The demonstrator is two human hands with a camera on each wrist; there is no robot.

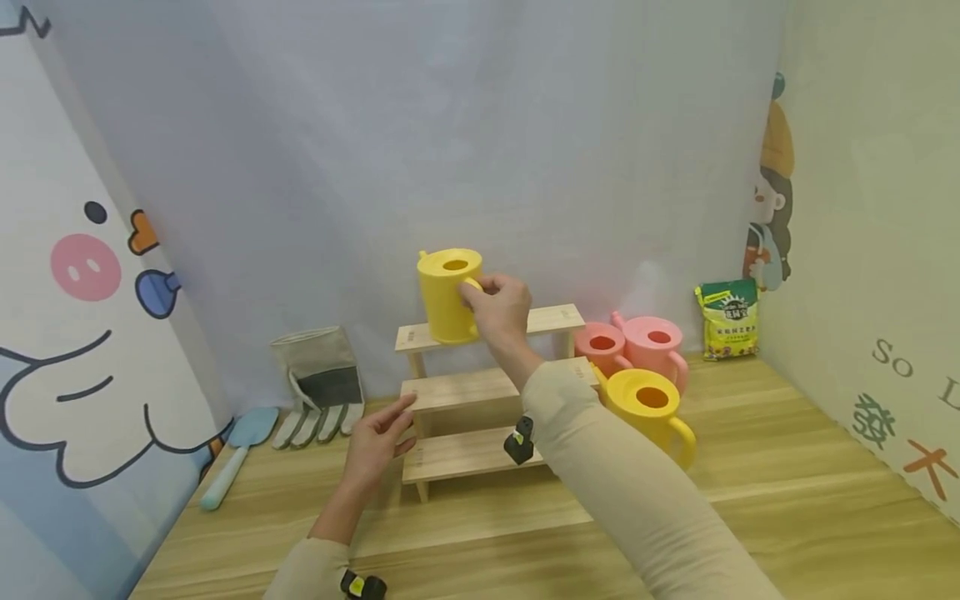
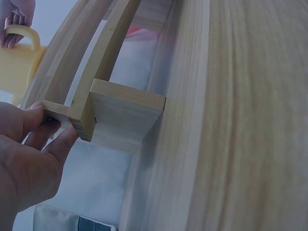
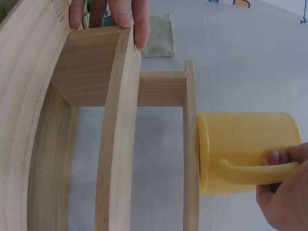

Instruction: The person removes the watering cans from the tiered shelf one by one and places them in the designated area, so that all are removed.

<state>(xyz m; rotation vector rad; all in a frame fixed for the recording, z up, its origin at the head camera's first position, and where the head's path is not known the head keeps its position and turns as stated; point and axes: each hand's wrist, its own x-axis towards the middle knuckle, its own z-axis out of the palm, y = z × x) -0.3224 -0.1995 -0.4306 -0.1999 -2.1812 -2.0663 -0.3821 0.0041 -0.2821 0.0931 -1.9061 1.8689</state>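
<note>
My right hand grips the handle of a yellow watering can. In the right wrist view the can's base meets the top board of a three-tier wooden shelf; the can looks upright. My left hand is at the shelf's left end, its spread fingers touching the end of the middle board, one fingertip lying over its top. In the left wrist view those fingers reach the board's end. A second yellow watering can stands right of the shelf, partly behind my right sleeve.
Two pink watering cans stand behind the second yellow one. A green and yellow bag leans in the right back corner. Left of the shelf lie gray gloves and a light blue hand trowel. Walls border the wooden table.
</note>
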